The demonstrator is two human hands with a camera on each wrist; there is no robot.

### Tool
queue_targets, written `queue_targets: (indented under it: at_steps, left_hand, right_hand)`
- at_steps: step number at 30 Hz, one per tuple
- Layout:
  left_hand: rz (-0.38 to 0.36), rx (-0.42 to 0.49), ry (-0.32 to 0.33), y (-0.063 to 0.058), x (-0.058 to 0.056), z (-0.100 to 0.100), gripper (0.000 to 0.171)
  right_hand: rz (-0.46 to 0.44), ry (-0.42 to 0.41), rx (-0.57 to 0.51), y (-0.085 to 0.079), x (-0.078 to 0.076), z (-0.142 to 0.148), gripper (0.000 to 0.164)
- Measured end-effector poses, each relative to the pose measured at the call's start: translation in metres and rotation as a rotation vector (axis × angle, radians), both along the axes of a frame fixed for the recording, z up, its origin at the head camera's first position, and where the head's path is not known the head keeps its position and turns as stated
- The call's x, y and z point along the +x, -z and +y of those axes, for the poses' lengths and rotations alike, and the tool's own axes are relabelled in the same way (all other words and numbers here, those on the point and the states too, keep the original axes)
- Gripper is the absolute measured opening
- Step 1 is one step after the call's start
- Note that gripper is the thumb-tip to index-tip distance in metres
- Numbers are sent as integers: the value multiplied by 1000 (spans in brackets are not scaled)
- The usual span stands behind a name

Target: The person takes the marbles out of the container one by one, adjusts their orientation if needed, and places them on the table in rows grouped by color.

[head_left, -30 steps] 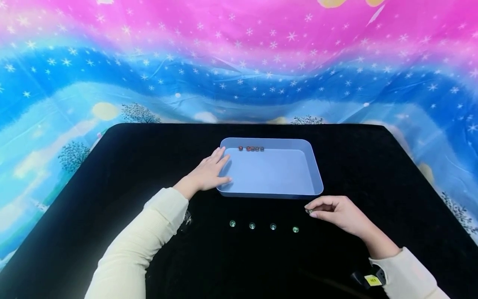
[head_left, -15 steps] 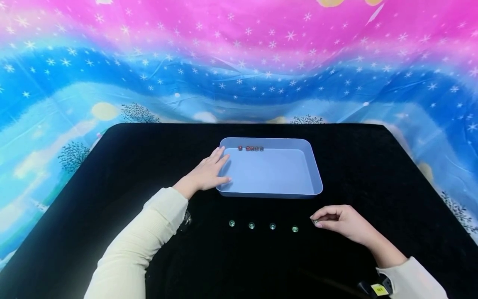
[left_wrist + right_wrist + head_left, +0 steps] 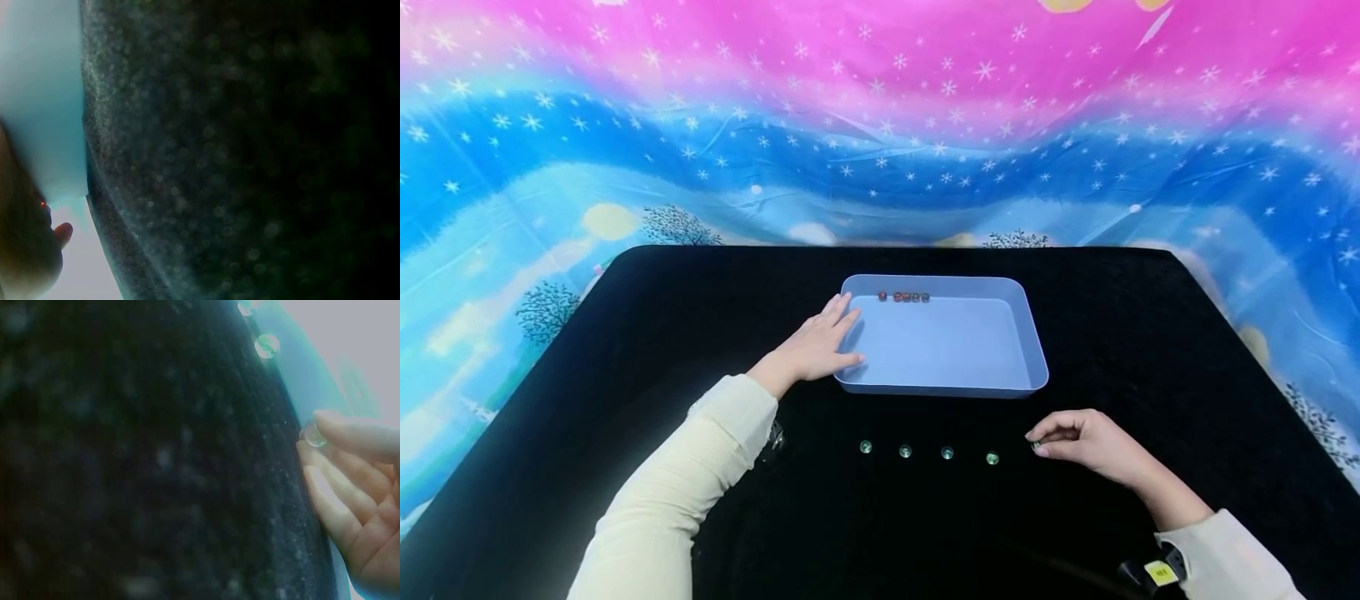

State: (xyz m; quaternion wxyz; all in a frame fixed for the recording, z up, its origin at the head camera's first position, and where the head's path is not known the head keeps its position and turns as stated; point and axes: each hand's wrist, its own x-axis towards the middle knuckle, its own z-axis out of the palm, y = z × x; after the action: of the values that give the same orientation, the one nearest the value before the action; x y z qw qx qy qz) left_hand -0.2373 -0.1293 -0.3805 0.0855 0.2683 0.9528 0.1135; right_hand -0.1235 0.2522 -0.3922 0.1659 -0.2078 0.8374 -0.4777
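My right hand (image 3: 1093, 450) pinches a clear marble (image 3: 314, 434) with a green tint between thumb and fingertips, low over the black cloth. To its left, several similar glass marbles (image 3: 992, 458) lie spaced in a row in front of a blue-grey tray (image 3: 943, 350). With fingers spread, my left hand (image 3: 808, 346) rests at the tray's left rim, its thumb reaching inside. Along the tray's back wall sit several reddish-brown marbles (image 3: 907, 297), the leftmost slightly apart from the others. In the left wrist view, part of the left hand (image 3: 28, 244) shows beside the tray wall.
A black cloth (image 3: 700, 300) covers the table. Behind it hangs a pink and blue backdrop (image 3: 880, 150) printed with snowflakes and trees. A dark wrist device with a yellow label (image 3: 1161, 572) shows at the right cuff.
My right hand, holding the marble, has moved slightly right and nearer to me, away from the tray's front corner to the right end of the row. My left hand has stayed in place.
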Motion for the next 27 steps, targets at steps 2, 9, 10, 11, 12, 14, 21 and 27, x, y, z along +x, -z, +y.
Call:
queue_targets:
  at_steps: [2,9,10,11,12,14,21,27]
  left_hand:
    - [-3,-1,-3,0,0,-1,75]
    - [-8,0,-2,-1,-1,-1,75]
    - [-9,-1,-3,-1,-1,-1,75]
    - [-11,-3,-4,-1,-1,-1,75]
    - [-12,-3,-5,-1,-1,-1,75]
    - [-12,-2,-7,-2,-1,-1,75]
    - [-12,3,-6,0,0,-1,75]
    - [-5,3,-3,0,-1,0,75]
  right_hand:
    - [-16,-3,-8,1,-1,0,18]
    - [-52,-4,-18,-1,-2,-1,14]
    - [-51,-5,-19,-1,-2,-1,13]
    - [-51,-7,-22,-1,-2,-2,13]
    - [-49,-9,-25,-1,-2,-2,11]
    - [-52,-11,-26,-1,-1,-3,11]
    - [-70,-5,-17,-1,-1,-2,16]
    - [-105,2,-24,0,-2,1,22]
